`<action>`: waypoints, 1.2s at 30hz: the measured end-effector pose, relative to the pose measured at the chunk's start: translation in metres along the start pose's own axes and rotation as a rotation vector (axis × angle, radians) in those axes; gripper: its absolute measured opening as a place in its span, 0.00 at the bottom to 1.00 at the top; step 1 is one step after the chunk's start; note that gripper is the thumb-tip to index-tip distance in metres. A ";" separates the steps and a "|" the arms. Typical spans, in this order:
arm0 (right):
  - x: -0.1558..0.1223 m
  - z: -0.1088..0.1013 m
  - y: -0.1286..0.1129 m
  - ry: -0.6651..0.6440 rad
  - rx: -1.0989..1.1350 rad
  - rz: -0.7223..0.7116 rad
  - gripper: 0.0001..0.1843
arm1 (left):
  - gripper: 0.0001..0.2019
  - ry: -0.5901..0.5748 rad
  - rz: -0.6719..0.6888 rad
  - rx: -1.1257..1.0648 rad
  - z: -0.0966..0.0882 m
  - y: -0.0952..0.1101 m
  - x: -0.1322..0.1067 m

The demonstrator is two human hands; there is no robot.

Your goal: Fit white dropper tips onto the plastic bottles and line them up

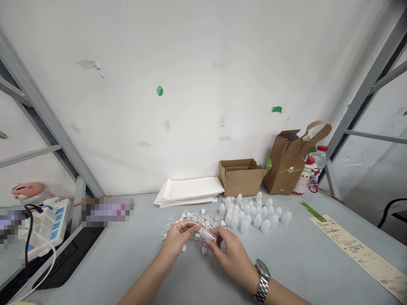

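Between my two hands is a small clear plastic bottle (207,235), lying nearly level. My right hand (230,254) grips its body from the right, and a metal wristwatch (262,281) sits on that wrist. My left hand (178,239) pinches the bottle's left end with its fingertips. Behind my hands lies a tangled heap of white plastic caps (190,222). A small nozzle-like white piece (204,251) rests on the table just below the bottle. To the right stand several white plastic bottles (249,214) in a close group.
A grey table (127,258) carries an open cardboard box (241,178), a stack of white sheets (189,191), a brown paper bag (284,163) and a long printed paper strip (358,254). A power strip (52,224) with cables lies at the left, beside metal shelf uprights.
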State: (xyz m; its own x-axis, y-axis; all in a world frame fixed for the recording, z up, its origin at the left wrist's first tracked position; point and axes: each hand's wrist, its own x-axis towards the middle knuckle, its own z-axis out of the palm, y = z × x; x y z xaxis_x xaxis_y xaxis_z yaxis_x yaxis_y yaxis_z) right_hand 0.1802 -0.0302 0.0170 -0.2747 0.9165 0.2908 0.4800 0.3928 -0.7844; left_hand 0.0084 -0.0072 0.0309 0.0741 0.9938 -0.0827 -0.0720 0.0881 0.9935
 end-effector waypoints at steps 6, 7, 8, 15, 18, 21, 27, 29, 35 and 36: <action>0.006 0.000 -0.003 -0.116 0.460 0.202 0.13 | 0.09 -0.012 0.046 -0.005 0.000 0.002 -0.002; 0.009 0.000 -0.003 -0.170 0.570 0.245 0.15 | 0.08 -0.017 0.046 -0.002 0.000 0.002 -0.002; 0.011 -0.001 -0.003 -0.230 0.673 0.275 0.17 | 0.08 -0.020 0.050 0.004 0.000 0.002 -0.002; 0.016 -0.004 0.006 -0.490 1.081 0.348 0.20 | 0.06 -0.072 0.092 0.019 0.000 0.006 -0.003; 0.016 -0.002 0.009 -0.508 1.140 0.340 0.20 | 0.07 -0.089 0.100 0.016 0.001 0.007 -0.004; 0.016 -0.001 0.010 -0.508 1.145 0.344 0.20 | 0.08 -0.097 0.112 -0.009 0.002 0.006 -0.005; 0.016 -0.004 0.005 -0.548 1.083 0.355 0.22 | 0.25 -0.110 0.012 -0.146 0.005 0.012 -0.010; 0.015 -0.003 0.003 -0.565 1.052 0.364 0.23 | 0.29 -0.083 -0.008 -0.197 0.005 0.014 -0.010; 0.013 -0.003 -0.002 -0.568 0.987 0.381 0.24 | 0.20 0.009 -0.066 -0.289 -0.003 0.008 -0.003; 0.013 -0.003 -0.003 -0.565 0.977 0.382 0.24 | 0.18 0.015 -0.065 -0.296 -0.004 0.007 -0.001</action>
State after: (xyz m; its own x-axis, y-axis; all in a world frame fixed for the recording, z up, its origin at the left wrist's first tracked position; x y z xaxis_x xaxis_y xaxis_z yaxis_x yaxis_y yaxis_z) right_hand 0.1782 -0.0191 0.0248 -0.6977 0.7019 -0.1432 -0.1594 -0.3470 -0.9242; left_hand 0.0036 -0.0076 0.0375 0.0740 0.9861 -0.1488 -0.3548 0.1655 0.9202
